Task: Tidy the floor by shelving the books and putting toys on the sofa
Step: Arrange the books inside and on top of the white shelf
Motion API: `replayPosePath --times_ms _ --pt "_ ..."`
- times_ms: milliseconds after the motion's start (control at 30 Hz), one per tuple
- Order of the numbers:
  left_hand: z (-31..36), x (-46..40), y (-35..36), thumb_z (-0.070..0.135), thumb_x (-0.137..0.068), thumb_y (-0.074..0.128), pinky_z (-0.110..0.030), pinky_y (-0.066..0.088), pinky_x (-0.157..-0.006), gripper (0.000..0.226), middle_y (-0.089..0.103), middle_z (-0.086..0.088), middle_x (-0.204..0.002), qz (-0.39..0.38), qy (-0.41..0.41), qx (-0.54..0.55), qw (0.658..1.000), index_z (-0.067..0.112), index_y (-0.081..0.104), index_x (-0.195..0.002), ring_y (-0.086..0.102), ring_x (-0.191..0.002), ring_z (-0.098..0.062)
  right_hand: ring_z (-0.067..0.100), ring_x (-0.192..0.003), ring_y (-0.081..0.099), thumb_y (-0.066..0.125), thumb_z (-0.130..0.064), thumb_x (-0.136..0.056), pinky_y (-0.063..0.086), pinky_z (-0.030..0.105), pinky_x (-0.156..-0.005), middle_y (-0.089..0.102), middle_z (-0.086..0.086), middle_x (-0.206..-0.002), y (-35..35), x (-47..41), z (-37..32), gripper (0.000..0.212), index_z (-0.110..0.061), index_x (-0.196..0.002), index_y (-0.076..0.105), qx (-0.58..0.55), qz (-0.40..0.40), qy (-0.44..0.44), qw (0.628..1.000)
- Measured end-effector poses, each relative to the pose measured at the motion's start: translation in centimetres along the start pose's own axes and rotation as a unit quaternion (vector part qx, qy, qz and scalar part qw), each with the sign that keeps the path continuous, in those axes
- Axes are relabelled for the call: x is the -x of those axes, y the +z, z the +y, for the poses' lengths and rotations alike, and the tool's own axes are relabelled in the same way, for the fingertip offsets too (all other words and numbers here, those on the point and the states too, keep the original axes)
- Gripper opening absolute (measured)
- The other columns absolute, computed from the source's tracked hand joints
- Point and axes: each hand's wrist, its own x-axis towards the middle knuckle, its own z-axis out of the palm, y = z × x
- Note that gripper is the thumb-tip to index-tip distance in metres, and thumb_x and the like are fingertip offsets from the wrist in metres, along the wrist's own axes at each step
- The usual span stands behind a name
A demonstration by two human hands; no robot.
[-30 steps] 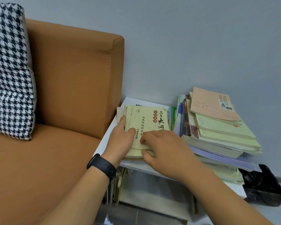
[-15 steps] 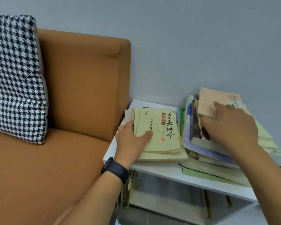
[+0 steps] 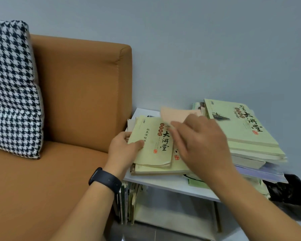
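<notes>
A thin salmon-pink paperback booklet (image 3: 178, 114) is pinched in the curled fingers (image 3: 176, 126) of the right hand (image 3: 201, 145), though the exact grip is blurred, and it's carried just above the left stack of pale yellow-green paperbacks (image 3: 154, 145) on the white shelf top (image 3: 172, 184). That stack is steadied by the left hand (image 3: 122, 148), thumb laid on the top cover and the other fingers curled round its near-left edge. Honestly the floppy booklet could easily get dropped or folded, since only one corner seems to be held. Just right of the right-hand fingers, the taller pile of green paperbacks (image 3: 243, 129) is fanned out and overhangs the shelf edge, so a nudge from the forearm could probably send it sliding toward the black bin bag (image 3: 290, 190). No toys can be seen on the orange fabric sofa (image 3: 68, 101) so far.
</notes>
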Motion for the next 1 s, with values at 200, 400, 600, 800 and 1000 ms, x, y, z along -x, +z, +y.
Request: replayPosePath --times_ms 200,400,600,800,1000 --pt "0.6 0.1 -0.5 0.018 -0.096 0.063 -0.039 0.059 -0.072 0.009 0.069 0.007 -0.095 0.168 0.127 0.028 0.977 0.023 0.061 -0.102 0.069 -0.087 -0.013 0.020 -0.072 0.050 0.043 -0.046 -0.102 0.043 0.034 -0.061 0.056 -0.003 -0.088 2.5 2.5 -2.5 0.034 -0.023 -0.106 0.069 0.000 -0.169 -0.086 0.982" --pt "1.6 1.0 -0.9 0.018 -0.100 0.057 -0.027 0.055 -0.076 0.012 0.062 0.017 -0.106 0.282 0.281 0.038 0.917 0.025 0.054 -0.110 0.063 -0.100 -0.004 0.016 -0.064 0.051 0.061 -0.049 -0.092 0.034 0.029 -0.045 0.053 -0.009 -0.078 3.5 2.8 -2.7 0.024 -0.028 -0.081 0.066 0.005 -0.222 -0.057 0.973" --pt "1.5 0.4 -1.2 0.015 -0.102 0.056 -0.023 0.055 -0.075 0.016 0.057 0.016 -0.106 0.301 0.247 0.133 0.911 0.022 0.049 -0.114 0.061 -0.097 0.004 0.016 -0.060 0.050 0.063 -0.044 -0.093 0.032 0.028 -0.043 0.052 -0.009 -0.073 2.9 2.5 -3.0 0.026 -0.027 -0.074 0.066 -0.010 -0.215 -0.060 0.975" --pt "1.7 0.7 -0.5 0.013 -0.102 0.055 -0.025 0.055 -0.082 0.020 0.060 0.004 -0.115 0.271 0.221 0.214 0.912 0.023 0.043 -0.114 0.063 -0.104 -0.004 0.016 -0.065 0.052 0.044 -0.049 -0.094 0.041 0.029 -0.056 0.058 -0.010 -0.071 3.6 2.5 -3.7 0.040 -0.029 -0.075 0.073 -0.045 -0.210 -0.068 0.974" --pt "0.7 0.8 0.9 0.011 -0.098 0.061 -0.032 0.059 -0.072 0.025 0.068 0.002 -0.105 0.142 0.094 0.133 0.976 0.029 0.052 -0.112 0.070 -0.092 -0.010 0.011 -0.070 0.054 0.044 -0.052 -0.099 0.049 0.030 -0.052 0.057 -0.013 -0.072 1.5 1.6 -1.3 0.045 -0.026 -0.077 0.073 -0.049 -0.239 0.043 0.969"
